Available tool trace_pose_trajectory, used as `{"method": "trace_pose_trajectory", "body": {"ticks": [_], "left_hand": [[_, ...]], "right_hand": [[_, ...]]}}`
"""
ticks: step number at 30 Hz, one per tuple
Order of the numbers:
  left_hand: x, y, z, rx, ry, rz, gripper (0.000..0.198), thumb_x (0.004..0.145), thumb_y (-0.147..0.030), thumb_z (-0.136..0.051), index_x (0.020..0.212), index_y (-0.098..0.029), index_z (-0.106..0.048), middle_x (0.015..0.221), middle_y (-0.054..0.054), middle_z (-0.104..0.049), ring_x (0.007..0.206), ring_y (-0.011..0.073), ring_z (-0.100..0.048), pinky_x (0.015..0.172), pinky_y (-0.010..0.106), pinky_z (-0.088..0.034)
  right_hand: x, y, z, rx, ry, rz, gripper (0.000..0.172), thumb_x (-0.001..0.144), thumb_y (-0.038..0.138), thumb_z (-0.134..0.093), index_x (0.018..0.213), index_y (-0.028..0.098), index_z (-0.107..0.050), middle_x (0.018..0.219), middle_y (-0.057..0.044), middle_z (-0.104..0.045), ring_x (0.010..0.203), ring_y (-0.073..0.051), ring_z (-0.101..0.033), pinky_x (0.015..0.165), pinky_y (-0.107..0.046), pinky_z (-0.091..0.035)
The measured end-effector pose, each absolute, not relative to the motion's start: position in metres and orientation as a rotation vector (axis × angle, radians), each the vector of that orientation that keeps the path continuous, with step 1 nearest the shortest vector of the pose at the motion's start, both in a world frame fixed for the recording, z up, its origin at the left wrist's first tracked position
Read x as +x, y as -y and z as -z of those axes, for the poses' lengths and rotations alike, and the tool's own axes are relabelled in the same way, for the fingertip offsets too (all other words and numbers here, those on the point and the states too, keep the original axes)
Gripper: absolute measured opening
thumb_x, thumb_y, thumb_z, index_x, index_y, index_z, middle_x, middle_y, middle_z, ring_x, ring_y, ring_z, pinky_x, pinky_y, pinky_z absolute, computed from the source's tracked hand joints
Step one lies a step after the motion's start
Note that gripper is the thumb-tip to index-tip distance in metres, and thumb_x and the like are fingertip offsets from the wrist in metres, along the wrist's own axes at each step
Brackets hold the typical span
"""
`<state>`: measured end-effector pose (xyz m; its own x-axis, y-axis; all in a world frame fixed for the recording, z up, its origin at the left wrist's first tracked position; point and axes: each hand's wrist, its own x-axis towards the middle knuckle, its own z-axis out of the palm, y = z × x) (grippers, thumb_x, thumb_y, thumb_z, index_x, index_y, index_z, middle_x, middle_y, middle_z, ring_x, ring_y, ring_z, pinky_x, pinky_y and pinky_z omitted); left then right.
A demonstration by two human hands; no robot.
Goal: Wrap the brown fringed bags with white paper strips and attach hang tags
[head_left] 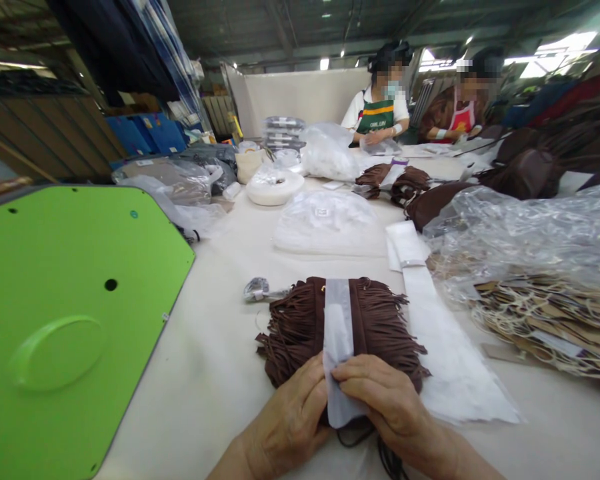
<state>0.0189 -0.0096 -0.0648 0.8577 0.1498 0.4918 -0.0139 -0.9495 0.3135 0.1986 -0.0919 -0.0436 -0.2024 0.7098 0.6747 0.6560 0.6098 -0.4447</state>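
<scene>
A dark brown fringed bag [300, 327] lies on the table straight ahead of me, its fringes spreading to both sides. Down its middle runs a translucent white strip [338, 320], whose near end hangs over the bag's front edge. My left hand [293, 410] grips the bag's near side, fingertips against the strip's left edge. From the right, my right hand [387, 400] pinches the strip near its lower end. Both thumbs are mostly hidden. Dark cords [390, 460] trail out below my right hand. A small wrapped piece [257, 289] lies at the bag's far left corner.
A bright green board [70, 267] takes up the left side. White sheets [445, 347] lie right of the bag, beside a pile of strung tags [550, 327] and clear plastic bags [530, 227]. Farther back are a white tape roll [275, 190] and two people at work.
</scene>
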Motion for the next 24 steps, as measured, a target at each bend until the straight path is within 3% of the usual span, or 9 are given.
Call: {"method": "trace_pose_trajectory", "body": {"ticks": [7,12,15,19,24], "left_hand": [[0.019,0.012,0.063,2.729,-0.094,-0.765,0.036,0.082,-0.011,-0.048,0.116,-0.002,-0.043,0.115,0.02,-0.054,0.123,0.025,-0.042,0.102,0.04,-0.042],[0.017,0.016,0.07,2.828,-0.291,-1.054,0.041,0.083,-0.012,-0.049,0.12,0.002,-0.041,0.123,0.025,-0.047,0.131,0.0305,-0.03,0.101,0.044,-0.042],[0.02,0.011,0.065,3.027,-0.195,-0.879,0.049,0.085,-0.023,-0.051,0.128,-0.001,-0.039,0.129,0.021,-0.048,0.133,0.0305,-0.027,0.102,0.047,-0.04],[0.023,0.005,0.061,3.118,-0.043,-0.665,0.05,0.088,-0.028,-0.046,0.13,-0.001,-0.038,0.128,0.017,-0.052,0.129,0.0256,-0.036,0.1,0.042,-0.043],[0.021,0.007,0.067,3.139,-0.102,-0.644,0.05,0.086,-0.031,-0.051,0.128,-0.006,-0.042,0.131,0.02,-0.048,0.128,0.0291,-0.038,0.1,0.044,-0.043]], "right_hand": [[0.2,0.091,0.048,-1.125,1.935,-0.106,0.017,0.09,0.011,-0.043,0.092,0.015,-0.058,0.091,-0.007,-0.069,0.088,-0.013,-0.062,0.082,-0.025,-0.049],[0.199,0.091,0.057,-1.124,1.991,-0.081,0.02,0.091,0.01,-0.039,0.093,0.013,-0.058,0.092,-0.008,-0.068,0.09,-0.015,-0.061,0.084,-0.027,-0.048],[0.196,0.091,0.057,-1.138,2.015,-0.062,0.023,0.092,0.011,-0.036,0.091,0.012,-0.059,0.087,-0.008,-0.067,0.09,-0.016,-0.06,0.086,-0.028,-0.047],[0.198,0.096,0.049,-1.194,2.081,-0.069,0.024,0.09,0.01,-0.036,0.089,0.012,-0.06,0.085,-0.008,-0.066,0.092,-0.016,-0.059,0.091,-0.029,-0.046],[0.206,0.126,0.051,-1.263,2.19,0.134,0.024,0.088,0.014,-0.043,0.106,0.011,-0.059,0.099,-0.011,-0.069,0.101,-0.018,-0.06,0.096,-0.033,-0.043]]}}
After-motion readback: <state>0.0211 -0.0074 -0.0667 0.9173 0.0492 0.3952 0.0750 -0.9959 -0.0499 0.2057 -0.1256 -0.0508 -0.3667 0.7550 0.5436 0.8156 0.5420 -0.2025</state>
